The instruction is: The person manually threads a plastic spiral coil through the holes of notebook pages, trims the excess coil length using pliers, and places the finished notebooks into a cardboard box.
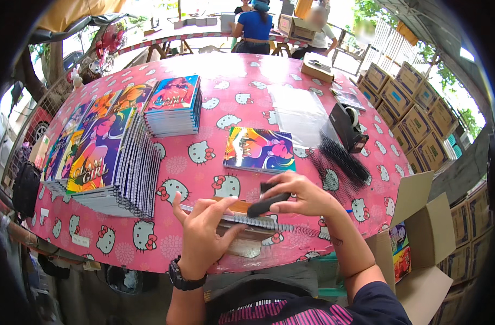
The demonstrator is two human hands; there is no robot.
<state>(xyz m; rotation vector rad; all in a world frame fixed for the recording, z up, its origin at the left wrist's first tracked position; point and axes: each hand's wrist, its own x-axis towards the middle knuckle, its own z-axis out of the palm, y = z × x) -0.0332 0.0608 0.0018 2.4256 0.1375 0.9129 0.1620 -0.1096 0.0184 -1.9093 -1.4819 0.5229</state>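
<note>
My left hand rests with spread fingers on a spiral-bound notebook lying at the near edge of the pink table. My right hand pinches a short black strip, a piece of comb binding, just above the notebook's coil edge. A colourful loose notebook cover lies on the table beyond my hands. Several long black binding combs lie to its right.
Fanned stacks of colourful spiral notebooks and a squared stack fill the left. Clear plastic sleeves, a black tape dispenser, an open carton at right, stacked boxes beyond. People sit at a far table.
</note>
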